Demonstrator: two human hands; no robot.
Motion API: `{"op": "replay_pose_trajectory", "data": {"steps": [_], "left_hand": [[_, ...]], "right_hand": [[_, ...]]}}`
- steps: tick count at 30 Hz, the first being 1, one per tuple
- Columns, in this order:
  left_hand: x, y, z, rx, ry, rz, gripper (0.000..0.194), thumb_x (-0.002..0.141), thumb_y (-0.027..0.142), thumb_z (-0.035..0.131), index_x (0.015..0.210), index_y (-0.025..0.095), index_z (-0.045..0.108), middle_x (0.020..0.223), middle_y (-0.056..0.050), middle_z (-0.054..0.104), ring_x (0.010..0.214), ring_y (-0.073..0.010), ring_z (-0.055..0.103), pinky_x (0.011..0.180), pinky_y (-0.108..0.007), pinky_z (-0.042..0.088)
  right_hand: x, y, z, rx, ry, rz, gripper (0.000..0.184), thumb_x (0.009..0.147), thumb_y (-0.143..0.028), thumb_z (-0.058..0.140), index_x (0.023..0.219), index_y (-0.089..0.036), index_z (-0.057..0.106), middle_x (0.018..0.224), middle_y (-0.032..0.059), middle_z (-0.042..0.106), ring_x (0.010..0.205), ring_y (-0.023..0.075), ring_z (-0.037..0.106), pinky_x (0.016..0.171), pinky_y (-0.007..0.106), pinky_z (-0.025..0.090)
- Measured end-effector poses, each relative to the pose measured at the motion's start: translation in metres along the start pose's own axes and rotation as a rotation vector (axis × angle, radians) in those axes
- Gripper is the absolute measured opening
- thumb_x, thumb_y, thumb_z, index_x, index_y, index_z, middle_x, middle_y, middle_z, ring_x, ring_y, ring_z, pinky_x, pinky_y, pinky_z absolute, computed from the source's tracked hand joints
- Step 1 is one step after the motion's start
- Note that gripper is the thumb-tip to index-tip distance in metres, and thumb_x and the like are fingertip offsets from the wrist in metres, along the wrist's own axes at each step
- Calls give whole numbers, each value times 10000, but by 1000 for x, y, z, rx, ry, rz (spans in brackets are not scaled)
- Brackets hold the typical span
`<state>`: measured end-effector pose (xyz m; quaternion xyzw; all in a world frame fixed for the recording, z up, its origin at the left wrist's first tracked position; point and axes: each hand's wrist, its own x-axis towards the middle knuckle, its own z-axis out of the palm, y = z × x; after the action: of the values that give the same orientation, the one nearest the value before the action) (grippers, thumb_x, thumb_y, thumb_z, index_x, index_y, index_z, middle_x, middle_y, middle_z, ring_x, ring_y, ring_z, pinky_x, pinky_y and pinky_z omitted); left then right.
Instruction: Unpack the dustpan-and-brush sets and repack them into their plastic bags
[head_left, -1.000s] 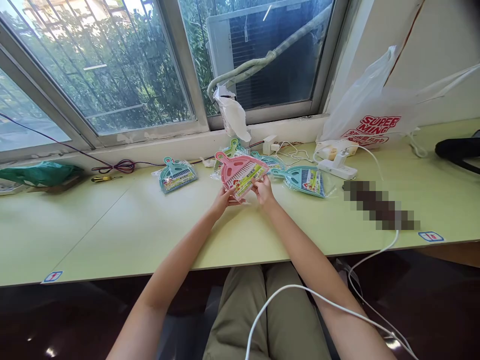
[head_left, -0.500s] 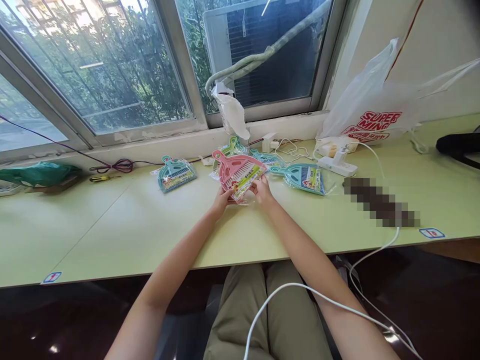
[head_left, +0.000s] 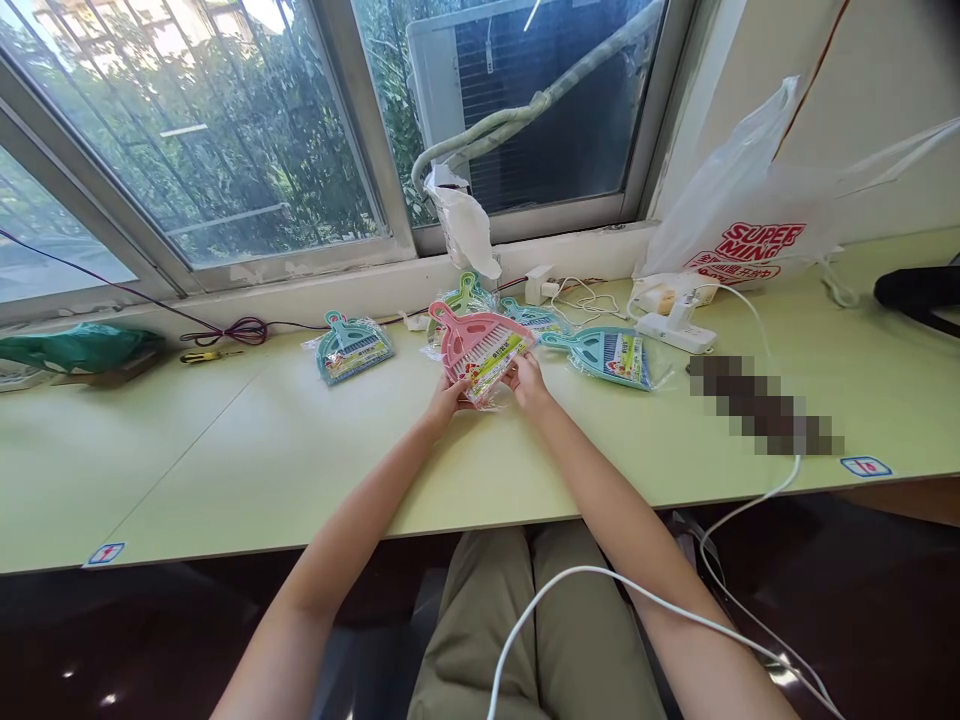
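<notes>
A pink mini dustpan and brush set (head_left: pixel 484 345) in clear plastic wrap is held tilted above the table, its handle pointing away to the upper left. My left hand (head_left: pixel 448 400) is closed on its lower left edge, and my right hand (head_left: pixel 523 378) grips the lower right side. Behind it, partly covered, lies a green set (head_left: pixel 465 290). A teal wrapped set (head_left: pixel 352 347) rests to the left, another teal set (head_left: pixel 607 356) to the right, and a blue-green one (head_left: pixel 536 317) shows further back.
On the pale green table (head_left: pixel 315 470) are a yellow-handled screwdriver (head_left: pixel 206 356), a green bag (head_left: pixel 82 350), a white power strip (head_left: pixel 676 330) and a white plastic bag (head_left: pixel 750 220). A white cable (head_left: pixel 585 571) loops across my lap. Windows stand behind.
The pink set has shifted very slightly to the right and down within my hands. Both hands keep their hold, and everything else stays put.
</notes>
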<state>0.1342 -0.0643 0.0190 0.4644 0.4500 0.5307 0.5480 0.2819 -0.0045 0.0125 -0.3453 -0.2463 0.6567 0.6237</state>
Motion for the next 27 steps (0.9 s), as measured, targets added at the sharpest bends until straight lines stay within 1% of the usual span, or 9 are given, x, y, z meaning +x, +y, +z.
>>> {"op": "replay_pose_trajectory", "data": {"steps": [4, 7, 9, 12, 14, 16, 19, 21, 27], "left_hand": [[8, 1, -7, -87, 106, -18, 421, 732, 175, 600, 1145, 148, 525, 899, -50, 679, 629, -149, 640, 545, -280, 561], [14, 4, -18, -161, 216, -84, 454, 728, 155, 559, 1180, 140, 526, 873, -56, 678, 621, -141, 631, 518, -244, 548], [17, 6, -26, -192, 227, -135, 491, 730, 137, 537, 1220, 144, 509, 845, -58, 670, 574, -131, 611, 484, -229, 541], [16, 10, -32, -231, 230, -168, 525, 739, 101, 510, 1257, 186, 485, 804, -39, 646, 480, -97, 556, 417, -193, 513], [14, 13, -34, -257, 260, -180, 528, 755, 90, 488, 1268, 210, 471, 773, -24, 628, 433, -77, 519, 375, -167, 483], [14, 16, -34, -285, 306, -182, 517, 777, 83, 463, 1277, 215, 457, 740, -13, 612, 405, -66, 493, 352, -148, 459], [14, 19, -34, -304, 348, -204, 463, 812, 82, 435, 1264, 183, 457, 667, 1, 585, 365, -57, 454, 326, -130, 417], [15, 20, -35, -297, 329, -242, 412, 824, 99, 442, 1232, 144, 471, 637, -4, 587, 345, -56, 440, 306, -123, 382], [15, 21, -44, -236, 165, -315, 395, 840, 161, 483, 1233, 123, 476, 656, -36, 643, 315, -49, 439, 285, -109, 334]], "right_hand": [[5, -11, -6, -105, -96, 119, 41, 842, -189, 540, 869, -193, 570, 717, 11, 696, 613, 137, 673, 586, 267, 591], [11, -17, -14, -266, -155, 121, 93, 860, -234, 544, 837, -175, 612, 752, 52, 716, 649, 165, 693, 612, 304, 593], [11, -18, -20, -453, -101, -17, 138, 871, -232, 514, 829, -190, 638, 809, 48, 719, 712, 172, 694, 676, 341, 590], [7, -18, -26, -808, -36, -429, 211, 840, -148, 504, 855, -243, 691, 1007, 46, 706, 1007, 227, 631, 897, 435, 527], [2, -18, -28, -1006, -67, -678, 299, 799, -78, 518, 921, -267, 716, 1190, 50, 649, 1196, 273, 506, 1016, 483, 436], [-2, -19, -28, -1147, -125, -808, 384, 767, -39, 546, 1015, -279, 713, 1322, 47, 570, 1273, 303, 417, 1068, 523, 366], [-2, -20, -27, -1242, -165, -876, 475, 742, -51, 628, 1144, -301, 671, 1381, 45, 515, 1286, 321, 389, 1078, 555, 332], [1, -20, -27, -1241, -164, -891, 482, 743, -94, 675, 1169, -319, 659, 1373, 39, 521, 1274, 317, 398, 1071, 552, 338], [10, -22, -27, -1117, -213, -852, 67, 764, -267, 734, 815, -301, 760, 1226, 32, 638, 1200, 291, 481, 1046, 516, 367]]}}
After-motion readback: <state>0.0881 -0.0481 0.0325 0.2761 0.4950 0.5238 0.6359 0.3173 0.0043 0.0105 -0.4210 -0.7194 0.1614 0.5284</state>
